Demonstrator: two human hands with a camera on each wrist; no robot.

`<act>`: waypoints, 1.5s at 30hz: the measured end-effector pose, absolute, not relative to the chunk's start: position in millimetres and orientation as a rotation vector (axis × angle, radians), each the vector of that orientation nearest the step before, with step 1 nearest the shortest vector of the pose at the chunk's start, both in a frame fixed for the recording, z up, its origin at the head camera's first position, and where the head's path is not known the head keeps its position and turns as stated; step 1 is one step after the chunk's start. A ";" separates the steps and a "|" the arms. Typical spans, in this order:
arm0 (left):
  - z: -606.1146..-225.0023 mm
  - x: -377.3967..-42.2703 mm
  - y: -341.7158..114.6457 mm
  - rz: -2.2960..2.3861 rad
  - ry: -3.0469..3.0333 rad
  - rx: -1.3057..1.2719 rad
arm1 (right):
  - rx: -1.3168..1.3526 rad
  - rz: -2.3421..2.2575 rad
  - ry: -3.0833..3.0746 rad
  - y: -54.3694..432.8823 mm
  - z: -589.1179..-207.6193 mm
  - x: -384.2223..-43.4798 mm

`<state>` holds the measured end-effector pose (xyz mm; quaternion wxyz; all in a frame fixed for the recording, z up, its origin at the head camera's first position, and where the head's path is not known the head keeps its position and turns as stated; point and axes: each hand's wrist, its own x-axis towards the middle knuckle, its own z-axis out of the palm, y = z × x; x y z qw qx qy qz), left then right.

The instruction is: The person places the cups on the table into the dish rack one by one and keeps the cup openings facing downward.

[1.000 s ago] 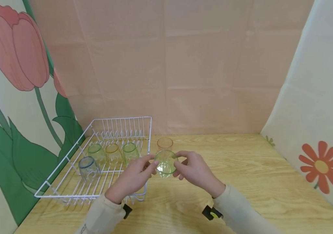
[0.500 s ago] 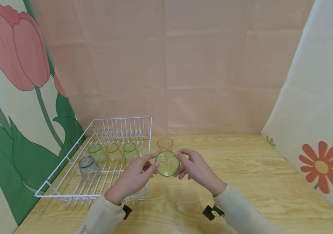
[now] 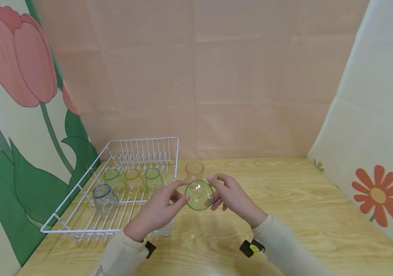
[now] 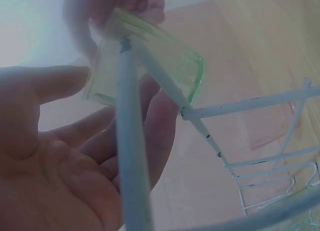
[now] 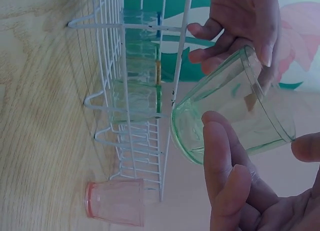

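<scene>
A clear green glass [image 3: 199, 195] is held in the air between both hands, its mouth tilted toward the head camera. My left hand [image 3: 163, 203] grips its left side, index finger and thumb at the rim. On the other side my right hand [image 3: 235, 199] holds it with thumb and fingers. The right wrist view shows the green glass [image 5: 225, 106] side-on, right fingers [image 5: 218, 141] along its wall and the left hand [image 5: 245, 21] beyond. In the left wrist view, the rack's white wires partly cover the glass [image 4: 165, 63]. Just behind it on the table stands an orange-tinted glass [image 3: 194, 169].
A white wire dish rack [image 3: 113, 231] stands left on the wood-grain table [image 3: 286, 214]. It holds a blue glass [image 3: 104, 200], a yellow glass [image 3: 134, 182] and two green ones. The rack's near right corner lies close under my left hand. A pink backdrop [image 3: 196, 76] closes off the back.
The green glass has tipped so that its mouth faces the head camera more squarely. It and the fingers have shifted slightly right and down. The rack and orange glass stay put.
</scene>
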<state>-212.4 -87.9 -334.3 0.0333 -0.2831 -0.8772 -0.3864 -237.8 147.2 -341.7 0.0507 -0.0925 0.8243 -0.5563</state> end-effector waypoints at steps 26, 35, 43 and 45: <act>-334.9 -210.0 -86.2 -1.166 -2.725 -0.958 | -0.299 -1.640 2.495 152.2 -344.7 -238.5; -331.4 -208.1 -83.1 -1.301 -2.771 -0.745 | -0.322 -1.641 2.505 150.4 -344.3 -236.7; -329.0 -206.7 -82.2 -1.292 -2.777 -0.690 | -0.341 -1.636 2.510 147.5 -340.2 -232.1; -328.5 -206.6 -82.1 -1.296 -2.779 -0.681 | -0.345 -1.634 2.510 146.9 -340.1 -231.6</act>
